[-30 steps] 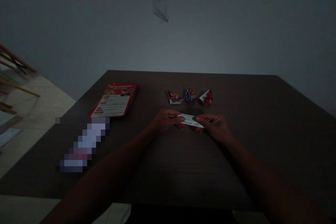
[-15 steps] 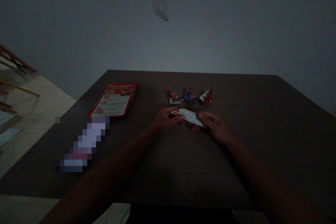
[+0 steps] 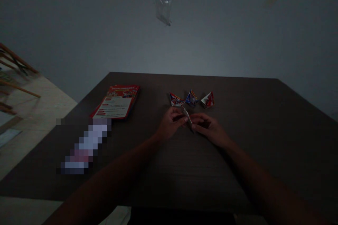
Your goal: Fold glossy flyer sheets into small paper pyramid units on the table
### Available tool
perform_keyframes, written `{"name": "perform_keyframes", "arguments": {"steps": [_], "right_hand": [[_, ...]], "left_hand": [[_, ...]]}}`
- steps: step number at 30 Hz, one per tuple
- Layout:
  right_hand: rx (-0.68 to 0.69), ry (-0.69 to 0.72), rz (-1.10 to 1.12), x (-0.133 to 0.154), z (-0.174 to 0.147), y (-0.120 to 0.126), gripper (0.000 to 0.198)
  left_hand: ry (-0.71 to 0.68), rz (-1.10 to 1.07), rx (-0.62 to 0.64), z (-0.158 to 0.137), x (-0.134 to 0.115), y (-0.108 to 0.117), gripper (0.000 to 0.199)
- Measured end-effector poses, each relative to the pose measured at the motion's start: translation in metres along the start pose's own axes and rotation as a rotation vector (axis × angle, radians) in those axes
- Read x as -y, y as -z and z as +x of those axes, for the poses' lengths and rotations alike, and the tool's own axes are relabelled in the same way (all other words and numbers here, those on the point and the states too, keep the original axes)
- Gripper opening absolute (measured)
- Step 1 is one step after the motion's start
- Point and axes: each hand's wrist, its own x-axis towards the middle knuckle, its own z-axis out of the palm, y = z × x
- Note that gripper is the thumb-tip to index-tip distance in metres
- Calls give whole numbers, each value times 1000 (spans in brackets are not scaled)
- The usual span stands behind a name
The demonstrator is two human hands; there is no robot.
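Between my two hands a folded paper (image 3: pixel 187 115) stands nearly edge-on, so only a thin pale strip of it shows. My left hand (image 3: pixel 171 122) pinches it from the left with thumb and fingers. From the right, my right hand (image 3: pixel 208 128) grips its lower part, the thumb in front. Just beyond my hands sit three small folded paper shapes in a row: a red, white and blue one (image 3: pixel 175 100), a mostly blue one (image 3: pixel 191 98) and a red and white one (image 3: pixel 208 100).
A stack of red printed leaflets (image 3: pixel 116 102) lies at the left of the dark table (image 3: pixel 237 112), with a pixelated flat item (image 3: pixel 87 146) in front of it. A pale wall (image 3: pixel 227 38) rises behind. Clear plastic (image 3: pixel 164 3) hangs there. Wooden furniture legs (image 3: pixel 19 61) show at far left.
The folded paper has turned from showing its printed white face to standing edge-on. My right hand has shifted slightly left and its fingers have come round the paper.
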Motion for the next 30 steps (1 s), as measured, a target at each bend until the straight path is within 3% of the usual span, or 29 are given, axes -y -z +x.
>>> {"name": "perform_keyframes", "arguments": {"steps": [6,18,30], "right_hand": [[-26,55,-104,-1,1,-3,37],[-94,129,-179,0,-2,-6,33],[-108,119,-172,0,-1,-8,31]], "left_hand": [[-32,168,45,-5,-6,-3,35],[-143,242,36,-9,-7,-7,34],[-158,281,63,-10,-11,-8,33]]}}
